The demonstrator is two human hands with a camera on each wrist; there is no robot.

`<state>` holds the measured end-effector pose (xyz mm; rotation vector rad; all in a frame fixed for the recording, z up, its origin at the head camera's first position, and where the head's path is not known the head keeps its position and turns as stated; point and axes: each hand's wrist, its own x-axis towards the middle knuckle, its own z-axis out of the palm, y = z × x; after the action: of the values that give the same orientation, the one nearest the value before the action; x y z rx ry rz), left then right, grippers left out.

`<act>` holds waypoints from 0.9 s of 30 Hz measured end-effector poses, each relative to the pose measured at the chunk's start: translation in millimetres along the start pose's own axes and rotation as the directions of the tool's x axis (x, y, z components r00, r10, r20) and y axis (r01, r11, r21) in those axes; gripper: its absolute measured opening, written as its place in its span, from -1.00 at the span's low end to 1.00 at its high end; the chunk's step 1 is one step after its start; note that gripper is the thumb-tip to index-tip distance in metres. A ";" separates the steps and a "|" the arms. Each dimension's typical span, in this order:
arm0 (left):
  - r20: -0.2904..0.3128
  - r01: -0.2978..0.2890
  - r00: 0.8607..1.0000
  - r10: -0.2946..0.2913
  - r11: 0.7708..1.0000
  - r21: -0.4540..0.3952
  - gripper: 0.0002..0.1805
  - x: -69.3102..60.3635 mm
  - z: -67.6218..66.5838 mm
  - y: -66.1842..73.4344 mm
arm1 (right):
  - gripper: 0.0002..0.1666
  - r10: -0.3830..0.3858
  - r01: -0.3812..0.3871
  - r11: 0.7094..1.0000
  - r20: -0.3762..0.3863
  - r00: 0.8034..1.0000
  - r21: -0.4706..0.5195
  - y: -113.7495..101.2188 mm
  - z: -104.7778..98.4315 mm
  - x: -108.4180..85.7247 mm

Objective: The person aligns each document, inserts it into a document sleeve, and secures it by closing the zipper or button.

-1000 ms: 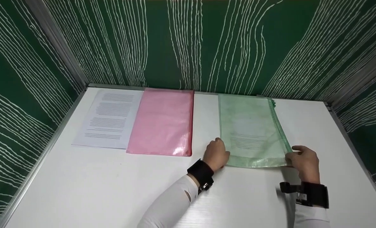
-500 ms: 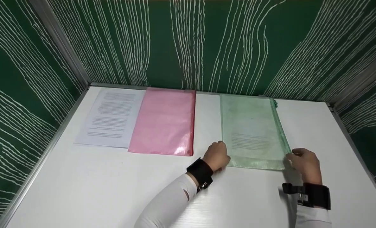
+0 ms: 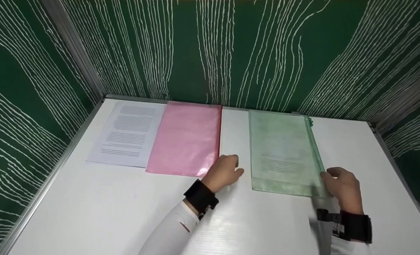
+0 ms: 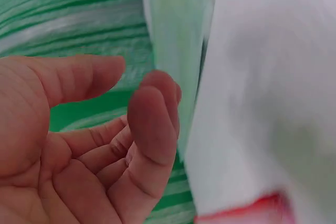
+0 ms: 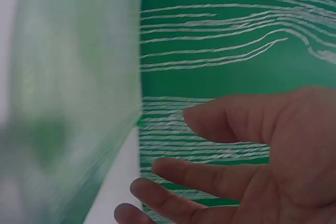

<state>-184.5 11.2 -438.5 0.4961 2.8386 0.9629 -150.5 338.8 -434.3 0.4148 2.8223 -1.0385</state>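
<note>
A translucent green zip folder (image 3: 280, 141) lies flat on the white table (image 3: 132, 212), a printed page showing through it. My left hand (image 3: 224, 173) hovers left of it, over the lower right corner of a pink zip folder (image 3: 185, 138). In the left wrist view its thumb and loosely bent fingers (image 4: 152, 129) hold nothing. At the green folder's lower right corner is my right hand (image 3: 342, 186). Its thumb and fingers (image 5: 210, 174) are spread apart in the right wrist view, with nothing between them. Whether it touches the folder's edge I cannot tell.
Printed paper (image 3: 125, 134) lies at the far left, its right edge meeting the pink folder. A green wall (image 3: 185, 53) with white wavy lines rises behind the table's back edge. Metal posts (image 3: 82, 49) frame the corners.
My left hand has let go of the green folder's lower left corner and moved left. The folder's lower edge has settled flat. My right hand has loosened and stays near its corner.
</note>
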 end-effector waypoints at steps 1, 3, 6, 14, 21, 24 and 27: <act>-0.042 -0.012 0.999 0.012 1.000 0.015 -0.83 -3.1 -5.9 -5.1 | -0.31 -0.016 0.016 1.000 -0.011 1.000 0.009 -7.4 0.4 -1.9; -0.119 -0.028 0.992 0.030 0.999 0.015 -0.86 -9.5 -16.5 -15.5 | -0.32 -0.063 0.064 0.998 -0.034 0.997 0.027 -23.9 2.0 -6.2; -0.229 -0.044 0.972 0.058 0.997 0.066 -0.90 -20.1 -28.3 -29.8 | -0.35 -0.164 0.168 0.984 -0.062 0.985 0.062 -50.1 10.1 -13.9; -0.279 -0.023 0.951 0.131 0.932 0.361 -0.80 -42.6 -32.2 -52.6 | -0.58 -0.416 0.420 0.889 -0.060 0.907 0.183 -101.7 67.1 -20.7; -0.182 -0.031 0.976 0.116 0.911 0.412 -0.77 -45.5 -18.6 -53.0 | -0.57 -0.398 0.346 0.884 0.116 0.910 0.313 -120.3 115.6 -14.8; -0.116 -0.006 0.992 0.056 0.922 0.388 -0.78 -46.1 -14.7 -51.5 | -0.53 -0.358 0.254 0.879 0.208 0.910 0.404 -125.4 133.0 -13.2; -0.054 0.026 0.999 -0.007 0.934 0.357 -0.79 -47.0 -12.5 -50.3 | -0.50 -0.339 0.152 0.846 0.296 0.893 0.510 -129.0 147.6 -12.3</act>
<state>-156.4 -49.4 -459.4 0.4827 3.0716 0.4562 -175.3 146.2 -464.2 -0.1297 2.2944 -1.6718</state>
